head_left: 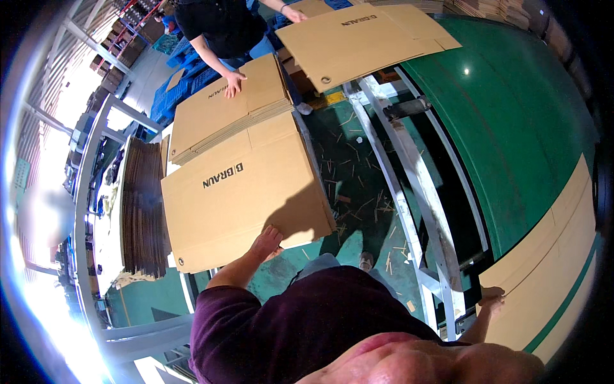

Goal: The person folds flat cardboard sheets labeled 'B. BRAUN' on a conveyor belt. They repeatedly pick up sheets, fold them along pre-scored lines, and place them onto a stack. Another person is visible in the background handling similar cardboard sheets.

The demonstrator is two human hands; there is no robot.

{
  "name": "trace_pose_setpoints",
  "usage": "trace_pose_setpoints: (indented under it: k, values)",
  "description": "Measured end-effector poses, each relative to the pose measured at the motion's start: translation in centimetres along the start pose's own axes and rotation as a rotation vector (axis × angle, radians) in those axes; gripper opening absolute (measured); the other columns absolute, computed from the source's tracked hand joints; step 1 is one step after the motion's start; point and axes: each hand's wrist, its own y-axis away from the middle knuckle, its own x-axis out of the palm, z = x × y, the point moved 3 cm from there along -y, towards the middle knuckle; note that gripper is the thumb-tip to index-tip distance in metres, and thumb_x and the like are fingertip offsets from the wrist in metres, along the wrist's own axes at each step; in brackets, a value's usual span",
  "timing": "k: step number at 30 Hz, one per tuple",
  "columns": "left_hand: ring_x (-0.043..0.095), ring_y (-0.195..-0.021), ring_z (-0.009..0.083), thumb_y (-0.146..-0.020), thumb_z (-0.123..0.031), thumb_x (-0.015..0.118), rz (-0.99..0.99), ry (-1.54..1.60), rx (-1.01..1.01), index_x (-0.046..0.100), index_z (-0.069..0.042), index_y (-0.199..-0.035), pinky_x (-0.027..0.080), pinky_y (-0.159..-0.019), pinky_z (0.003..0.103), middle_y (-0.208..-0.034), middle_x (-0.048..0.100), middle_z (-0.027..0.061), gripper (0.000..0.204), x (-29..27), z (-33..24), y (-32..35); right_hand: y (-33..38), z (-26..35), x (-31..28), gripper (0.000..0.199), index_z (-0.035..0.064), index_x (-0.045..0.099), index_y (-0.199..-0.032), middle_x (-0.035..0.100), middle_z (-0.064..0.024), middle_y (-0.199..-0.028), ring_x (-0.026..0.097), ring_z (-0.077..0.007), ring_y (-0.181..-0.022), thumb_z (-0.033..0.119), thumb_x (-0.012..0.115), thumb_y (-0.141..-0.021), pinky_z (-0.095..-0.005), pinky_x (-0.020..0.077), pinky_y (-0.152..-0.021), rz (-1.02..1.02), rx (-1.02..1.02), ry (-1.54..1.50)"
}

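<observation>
My left hand (267,242) is closed at the near edge of a flattened cardboard box (249,185), brown with dark print, which tops the nearer stack on my left. Over on the right, my right hand (491,299) grips the left edge of another flattened cardboard box (543,262) lying on the green conveyor belt (511,128). Its fingertips rest on top of the board; the rest of its grip is partly hidden. Shade from my body falls across a corner of the left-hand box.
Opposite, a co-worker in black rests one hand (235,83) on a farther cardboard stack (224,109) and holds a flat box (364,38) with the other. A metal frame (409,173) edges the conveyor. Scraps litter the green floor (352,166). More cardboard (144,205) stands stacked at left.
</observation>
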Motion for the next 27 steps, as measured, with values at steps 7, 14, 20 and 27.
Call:
trace_pose_setpoints:
  k: [7, 14, 20, 27]
  values:
    - [0.049, -0.096, 0.0332, -0.065, -0.035, 0.068, 0.018, -0.124, 0.025, 0.053, -0.002, -0.089, 0.038, -0.096, 0.042, -0.092, 0.052, 0.0138, 0.044, -1.6, -0.6, 0.0, 1.1, 0.4, 0.6, 0.045, 0.0154, 0.045, -0.127, 0.052, -0.0110, -0.123, 0.057, -0.0318, -0.106, 0.042, 0.035, -0.093, -0.0451, 0.0476, -0.086, -0.059, -0.167, 0.257]
    - [0.047, -0.094, 0.0369, -0.060, -0.023, 0.075, -0.042, 0.165, -0.054, 0.047, -0.003, -0.089, 0.043, -0.078, 0.046, -0.092, 0.046, 0.0166, 0.044, -4.0, -1.0, -0.4, 0.9, -3.1, -1.3, 0.035, 0.0158, 0.053, -0.119, 0.058, -0.0086, -0.118, 0.060, -0.0286, -0.104, 0.031, 0.041, -0.090, -0.0438, 0.0510, -0.084, 0.185, -0.127, 0.217]
    - [0.045, -0.098, 0.0363, -0.067, -0.026, 0.072, -0.059, 0.062, -0.062, 0.050, 0.000, -0.096, 0.042, -0.085, 0.045, -0.097, 0.048, 0.0175, 0.045, -4.0, -1.8, -0.1, 0.9, -13.4, 0.0, 0.040, 0.0110, 0.051, -0.124, 0.058, -0.0143, -0.119, 0.060, -0.0318, -0.103, 0.024, 0.043, -0.087, -0.0448, 0.0499, -0.085, 0.105, 0.054, -0.046]
    - [0.044, -0.099, 0.0350, -0.067, -0.031, 0.071, 0.275, -0.182, -0.053, 0.054, 0.002, -0.096, 0.039, -0.091, 0.042, -0.098, 0.049, 0.0167, 0.047, -3.1, -1.6, -2.1, -0.5, -30.0, 7.3, 0.048, 0.0062, 0.045, -0.130, 0.057, -0.0183, -0.120, 0.058, -0.0359, -0.104, 0.024, 0.047, -0.086, -0.0462, 0.0488, -0.084, -0.005, 0.052, -0.217]
